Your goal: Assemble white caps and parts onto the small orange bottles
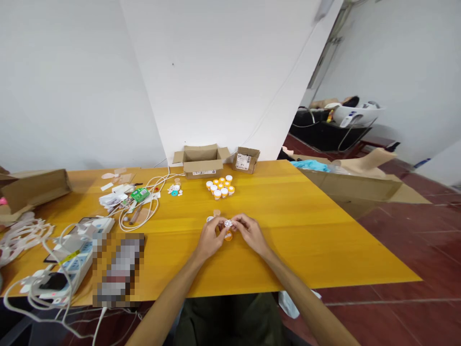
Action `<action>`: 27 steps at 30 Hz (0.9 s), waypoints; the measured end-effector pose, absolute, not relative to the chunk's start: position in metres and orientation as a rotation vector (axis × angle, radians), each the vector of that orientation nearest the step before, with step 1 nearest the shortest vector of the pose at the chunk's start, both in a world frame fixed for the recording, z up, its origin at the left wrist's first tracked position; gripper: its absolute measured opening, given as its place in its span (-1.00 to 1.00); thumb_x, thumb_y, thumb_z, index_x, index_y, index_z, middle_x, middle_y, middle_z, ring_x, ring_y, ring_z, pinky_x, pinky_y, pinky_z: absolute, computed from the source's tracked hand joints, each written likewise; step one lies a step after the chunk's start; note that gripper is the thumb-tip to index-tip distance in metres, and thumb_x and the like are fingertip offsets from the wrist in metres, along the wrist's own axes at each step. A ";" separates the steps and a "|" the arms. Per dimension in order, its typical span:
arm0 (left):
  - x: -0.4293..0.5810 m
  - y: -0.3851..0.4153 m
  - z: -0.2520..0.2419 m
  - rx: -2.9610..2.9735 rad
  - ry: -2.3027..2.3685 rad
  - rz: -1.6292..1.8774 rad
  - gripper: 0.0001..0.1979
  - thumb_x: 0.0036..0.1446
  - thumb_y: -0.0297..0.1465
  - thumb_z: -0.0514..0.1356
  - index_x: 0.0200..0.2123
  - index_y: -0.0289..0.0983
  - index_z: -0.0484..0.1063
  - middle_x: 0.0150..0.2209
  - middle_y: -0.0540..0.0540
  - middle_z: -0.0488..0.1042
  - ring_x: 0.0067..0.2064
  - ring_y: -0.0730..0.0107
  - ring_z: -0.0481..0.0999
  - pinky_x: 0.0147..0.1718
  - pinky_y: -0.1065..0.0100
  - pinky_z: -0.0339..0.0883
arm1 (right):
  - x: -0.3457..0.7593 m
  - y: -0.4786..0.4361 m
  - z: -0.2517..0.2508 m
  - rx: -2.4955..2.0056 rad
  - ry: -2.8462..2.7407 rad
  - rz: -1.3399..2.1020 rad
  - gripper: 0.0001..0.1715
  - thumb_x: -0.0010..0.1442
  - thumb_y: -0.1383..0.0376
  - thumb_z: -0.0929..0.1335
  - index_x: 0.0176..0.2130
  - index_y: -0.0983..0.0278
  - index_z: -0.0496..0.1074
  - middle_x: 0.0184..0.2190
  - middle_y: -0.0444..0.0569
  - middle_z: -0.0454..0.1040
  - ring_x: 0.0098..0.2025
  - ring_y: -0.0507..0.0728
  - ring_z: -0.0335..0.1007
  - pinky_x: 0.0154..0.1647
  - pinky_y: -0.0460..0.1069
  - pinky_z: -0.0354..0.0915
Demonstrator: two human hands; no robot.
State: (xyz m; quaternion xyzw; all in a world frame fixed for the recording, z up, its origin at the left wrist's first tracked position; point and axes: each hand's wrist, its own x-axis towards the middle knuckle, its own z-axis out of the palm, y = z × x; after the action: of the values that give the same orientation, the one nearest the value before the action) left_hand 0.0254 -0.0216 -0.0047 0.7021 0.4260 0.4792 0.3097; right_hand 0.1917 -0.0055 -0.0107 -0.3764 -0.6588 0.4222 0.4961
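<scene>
Both my hands meet over the middle of the yellow table (306, 226). My left hand (210, 239) and my right hand (251, 232) pinch a small white patterned piece (228, 223) between their fingertips. Just below it, between the hands, sits a small orange container (228, 236). A white cap (210, 219) and a small clear cup (216, 212) lie right behind my left hand. Farther back stands a cluster of several orange containers with white lids (220, 187).
An open cardboard box (201, 161) and a smaller box (245, 159) stand at the table's far edge. Cables, a green packet (139, 194) and power strips (77, 254) clutter the left side. A large cardboard box (353, 185) sits on the floor to the right.
</scene>
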 end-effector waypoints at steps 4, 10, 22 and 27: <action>0.025 -0.021 -0.005 1.822 1.110 1.278 -0.92 0.14 -0.42 0.21 -0.28 -0.22 0.51 -0.35 -0.04 0.58 -0.35 0.38 0.50 -0.30 0.38 0.37 | 0.191 -0.005 -0.012 -0.921 -1.606 1.000 -0.69 0.24 0.03 0.33 -0.37 0.19 0.42 -0.47 -0.12 0.52 -0.43 0.10 0.47 -0.35 -0.02 0.45; 0.025 -0.019 -0.005 1.678 1.073 1.280 -0.88 0.11 -0.34 0.27 -0.28 -0.24 0.54 -0.34 -0.06 0.60 -0.30 0.34 0.53 -0.27 0.36 0.38 | 0.191 -0.006 -0.012 -0.908 -1.599 0.981 -0.72 0.25 0.06 0.33 -0.36 0.19 0.42 -0.46 -0.12 0.54 -0.44 0.09 0.48 -0.36 -0.02 0.45; 0.026 -0.015 -0.009 1.453 0.942 1.244 -0.74 0.03 -0.20 0.36 -0.34 -0.28 0.55 -0.38 -0.10 0.61 -0.33 0.33 0.55 -0.26 0.34 0.40 | 0.190 -0.007 -0.012 -0.862 -1.598 0.902 -0.75 0.27 0.12 0.32 -0.37 0.19 0.43 -0.50 -0.13 0.53 -0.47 0.08 0.48 -0.40 -0.04 0.44; 0.026 -0.014 -0.009 1.415 0.924 1.244 -0.71 -0.01 -0.17 0.39 -0.36 -0.28 0.55 -0.40 -0.10 0.61 -0.36 0.34 0.55 -0.30 0.35 0.39 | 0.190 -0.007 -0.013 -0.870 -1.613 0.856 -0.76 0.28 0.14 0.31 -0.37 0.19 0.45 -0.50 -0.13 0.53 -0.47 0.08 0.47 -0.40 -0.05 0.43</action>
State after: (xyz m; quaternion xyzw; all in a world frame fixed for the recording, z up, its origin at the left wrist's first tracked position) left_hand 0.0262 -0.0144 -0.0086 0.5845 0.3819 0.5139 0.4985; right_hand 0.1900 -0.0074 -0.0133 -0.3645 -0.6759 0.3588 0.5306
